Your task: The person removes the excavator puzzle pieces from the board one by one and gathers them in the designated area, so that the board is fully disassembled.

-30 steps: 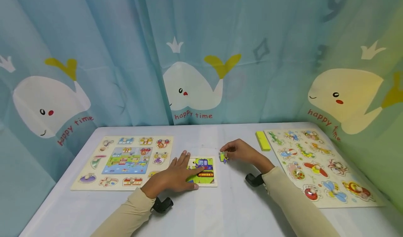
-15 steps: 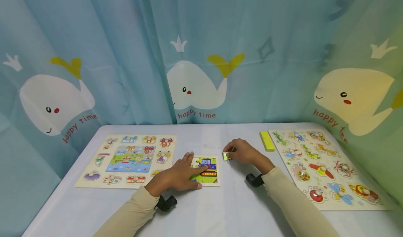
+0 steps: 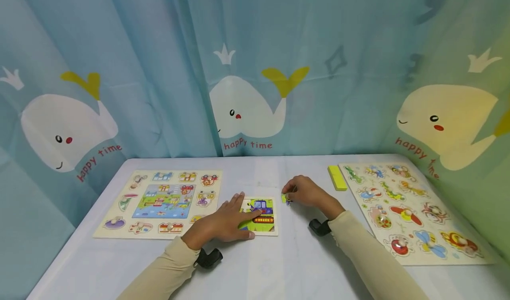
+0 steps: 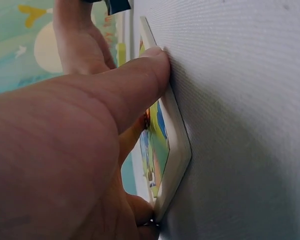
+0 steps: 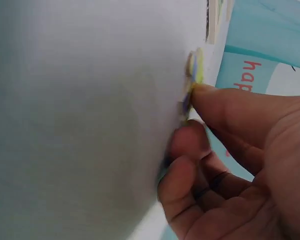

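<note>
A small square jigsaw puzzle [image 3: 264, 227] with a purple tractor on green lies on the white table in the head view. My left hand [image 3: 223, 222] rests over its left part with fingers spread, hiding that side. In the left wrist view, the thumb [image 4: 150, 70] touches the puzzle's pale edge [image 4: 177, 145]. Just right of the puzzle, my right hand [image 3: 304, 193] pinches a small green and purple jigsaw piece [image 3: 284, 198] between thumb and fingers. Seen from the right wrist, the piece [image 5: 197, 65] is blurred, close to the tabletop, and partly covered by the fingertips.
A wooden peg puzzle board [image 3: 119, 211] with vehicles lies to the left. On the right is a larger board [image 3: 410, 258] of insect pegs. A yellow block [image 3: 337, 178] stands beside it. A whale-print curtain [image 3: 255, 48] hangs behind the table.
The jigsaw piece in my right hand tilts, looking pale half a second ago and green again now. My left hand stays on the puzzle. The head view has shifted slightly.
</note>
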Demonstrator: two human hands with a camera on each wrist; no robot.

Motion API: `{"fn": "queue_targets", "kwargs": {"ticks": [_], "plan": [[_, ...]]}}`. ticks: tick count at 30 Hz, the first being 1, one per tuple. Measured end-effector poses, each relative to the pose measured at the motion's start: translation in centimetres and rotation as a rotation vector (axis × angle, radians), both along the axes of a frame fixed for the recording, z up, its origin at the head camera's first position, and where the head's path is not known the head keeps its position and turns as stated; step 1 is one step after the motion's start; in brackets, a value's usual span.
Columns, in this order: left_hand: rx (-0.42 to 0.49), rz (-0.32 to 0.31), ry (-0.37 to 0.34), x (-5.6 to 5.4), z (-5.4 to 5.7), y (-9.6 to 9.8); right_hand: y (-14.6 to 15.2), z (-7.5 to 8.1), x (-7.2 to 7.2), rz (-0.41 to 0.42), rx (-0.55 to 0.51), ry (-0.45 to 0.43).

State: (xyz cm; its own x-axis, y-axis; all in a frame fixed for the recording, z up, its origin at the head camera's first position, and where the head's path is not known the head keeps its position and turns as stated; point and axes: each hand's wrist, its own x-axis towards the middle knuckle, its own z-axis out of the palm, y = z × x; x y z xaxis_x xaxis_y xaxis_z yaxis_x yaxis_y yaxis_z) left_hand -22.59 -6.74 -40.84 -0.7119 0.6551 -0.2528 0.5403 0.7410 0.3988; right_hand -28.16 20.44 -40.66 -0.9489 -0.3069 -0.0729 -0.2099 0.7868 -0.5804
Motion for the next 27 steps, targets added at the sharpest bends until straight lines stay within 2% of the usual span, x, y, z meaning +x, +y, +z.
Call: {"fn": "queue_targets", "kwargs": {"ticks": [6,11,21,27], "plan": [[-0.021,0.007,0.009,0.0,0.2,0.1,-0.8,0.3,0.1,0.028,-0.033,0.106],[-0.03,0.019,-0.005,0.1,0.4,0.1,-1.9,0.7,0.2,0.118,-0.115,0.162],[-0.039,0.007,0.005,0.0,0.4,0.3,-4.2,1.0,0.3,0.302,-0.136,0.136],[-0.041,-0.004,0.014,0.0,0.4,0.2,-5.7,0.8,0.2,0.381,-0.109,0.058]]}}
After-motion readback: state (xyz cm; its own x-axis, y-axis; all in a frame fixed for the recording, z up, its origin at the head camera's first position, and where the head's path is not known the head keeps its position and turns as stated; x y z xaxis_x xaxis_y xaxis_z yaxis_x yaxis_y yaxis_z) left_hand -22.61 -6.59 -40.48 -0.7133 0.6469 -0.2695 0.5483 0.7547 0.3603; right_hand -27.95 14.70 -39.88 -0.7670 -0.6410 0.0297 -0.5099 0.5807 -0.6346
